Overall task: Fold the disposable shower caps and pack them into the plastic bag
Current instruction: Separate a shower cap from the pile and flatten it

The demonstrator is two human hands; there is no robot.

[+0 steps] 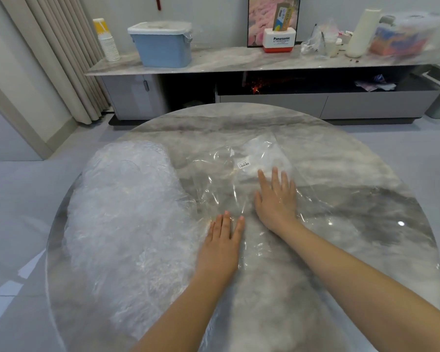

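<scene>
A clear plastic bag (241, 179) with a small white barcode label lies flat on the round marble table (366, 199), in the middle. My right hand (277, 201) lies inside the bag under its clear film, fingers straight and spread, palm down. My left hand (224, 242) presses flat on the bag's near edge, fingers straight. A large heap of crumpled clear shower caps (127, 212) covers the left part of the table, just left of my left hand.
Behind the table stands a long marble sideboard (239, 59) with a blue lidded bin (163, 44), stacked paper cups (107, 41), a white-and-red box (278, 41) and other clutter. Curtains (61, 54) hang at the left.
</scene>
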